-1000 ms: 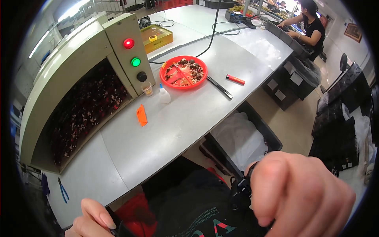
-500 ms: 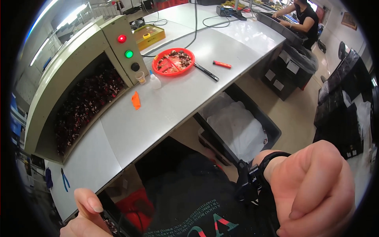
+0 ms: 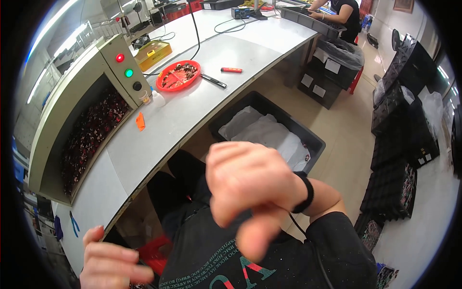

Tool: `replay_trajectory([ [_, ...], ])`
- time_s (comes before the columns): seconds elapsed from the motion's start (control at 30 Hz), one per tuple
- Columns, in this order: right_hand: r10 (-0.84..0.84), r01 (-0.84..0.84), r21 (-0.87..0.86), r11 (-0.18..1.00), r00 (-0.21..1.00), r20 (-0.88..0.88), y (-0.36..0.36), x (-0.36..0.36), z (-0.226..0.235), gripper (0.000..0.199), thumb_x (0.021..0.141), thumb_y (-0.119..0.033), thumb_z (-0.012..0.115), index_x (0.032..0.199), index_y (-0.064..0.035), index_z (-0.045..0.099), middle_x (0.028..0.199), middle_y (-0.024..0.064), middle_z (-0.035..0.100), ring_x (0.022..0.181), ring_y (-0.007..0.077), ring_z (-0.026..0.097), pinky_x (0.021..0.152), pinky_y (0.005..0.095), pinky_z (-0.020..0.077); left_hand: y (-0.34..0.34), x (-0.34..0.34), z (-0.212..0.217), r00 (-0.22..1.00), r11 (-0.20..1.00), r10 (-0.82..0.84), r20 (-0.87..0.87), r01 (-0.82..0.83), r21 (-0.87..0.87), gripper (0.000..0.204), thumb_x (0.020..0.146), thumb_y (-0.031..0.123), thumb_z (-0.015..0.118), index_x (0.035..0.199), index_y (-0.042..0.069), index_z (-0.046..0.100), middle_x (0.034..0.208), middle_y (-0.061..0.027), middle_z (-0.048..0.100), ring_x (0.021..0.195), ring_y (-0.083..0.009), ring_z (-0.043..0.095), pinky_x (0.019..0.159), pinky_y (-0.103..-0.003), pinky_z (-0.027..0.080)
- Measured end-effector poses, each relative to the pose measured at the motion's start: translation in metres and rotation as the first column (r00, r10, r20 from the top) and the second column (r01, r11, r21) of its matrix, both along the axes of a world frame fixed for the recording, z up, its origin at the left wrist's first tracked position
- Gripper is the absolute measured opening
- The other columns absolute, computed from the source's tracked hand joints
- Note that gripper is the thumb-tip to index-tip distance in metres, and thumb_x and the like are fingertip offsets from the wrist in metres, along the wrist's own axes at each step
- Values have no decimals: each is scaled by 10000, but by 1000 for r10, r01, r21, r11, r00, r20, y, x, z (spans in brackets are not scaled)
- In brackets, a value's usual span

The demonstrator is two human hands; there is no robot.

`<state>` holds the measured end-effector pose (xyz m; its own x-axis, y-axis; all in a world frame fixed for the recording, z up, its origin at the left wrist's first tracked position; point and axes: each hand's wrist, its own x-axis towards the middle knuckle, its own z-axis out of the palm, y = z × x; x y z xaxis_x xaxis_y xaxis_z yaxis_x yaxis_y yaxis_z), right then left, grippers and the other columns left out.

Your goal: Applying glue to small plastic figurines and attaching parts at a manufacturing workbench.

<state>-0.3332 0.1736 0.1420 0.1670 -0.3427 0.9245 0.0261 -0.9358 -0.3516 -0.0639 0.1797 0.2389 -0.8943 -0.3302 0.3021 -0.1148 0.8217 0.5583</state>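
Note:
My right hand (image 3: 250, 183) is raised in front of my dark printed shirt (image 3: 202, 255), its back toward the view and a black band (image 3: 304, 192) around the wrist. Motion smears it; one digit hangs down, while the other fingers are bent and partly hidden. Whether they enclose anything does not show. Low on the left, near the table's front edge, my left hand (image 3: 113, 265) has loosely bent fingers, spaced apart, with nothing visible in them. Blue-handled pliers (image 3: 74, 224) lie on the table beyond it. Neither hand touches the table.
A beige machine (image 3: 103, 53) with dark red pieces inside stands on the grey table (image 3: 159, 139). Beyond are a red divided dish (image 3: 178, 88), a black pen-like tool (image 3: 213, 80) and a dropper bottle (image 3: 158, 99). A plastic-lined crate (image 3: 313, 144) sits below. A person (image 3: 344, 19) works at the far end.
My right hand has moved left across my body and turned so its back shows. The left hand's fingers have swung rightward. The view has shifted, so the table items appear farther left and higher.

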Motion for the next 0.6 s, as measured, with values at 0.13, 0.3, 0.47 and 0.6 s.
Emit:
replay_trajectory([
  [0.13,-14,2,230,973,999,49,-28,12,-10,264,891,-214,654,720,-40,554,589,31,511,512,150,488,483,293,372,1,-5,-44,918,912,394,41,-396,108,435,755,133,619,1161,0,536,1016,-109,640,1078,-269,555,1087,-511,224],
  [0.3,-15,-61,408,911,983,182,-85,39,-8,286,934,-224,604,728,-33,550,592,25,541,521,82,481,467,269,378,-30,-31,-90,845,762,534,7,-485,428,557,813,28,604,1345,-11,445,1222,-128,576,1150,-205,527,1027,-322,343],
  [0.47,-250,248,39,968,966,67,-125,68,14,216,884,-170,653,744,-45,546,619,42,509,551,188,491,539,319,386,-65,-63,-110,863,656,490,-121,-274,703,544,901,156,629,1371,2,402,1253,-96,537,1191,-188,477,1036,-322,326],
  [0.6,-253,255,-24,967,966,59,-137,89,19,234,878,-185,657,731,-53,532,619,52,520,561,208,505,558,333,388,-76,-75,-113,888,635,424,-177,-152,758,424,931,205,603,1254,-40,477,1202,-70,553,1120,-142,498,996,-302,367],
])
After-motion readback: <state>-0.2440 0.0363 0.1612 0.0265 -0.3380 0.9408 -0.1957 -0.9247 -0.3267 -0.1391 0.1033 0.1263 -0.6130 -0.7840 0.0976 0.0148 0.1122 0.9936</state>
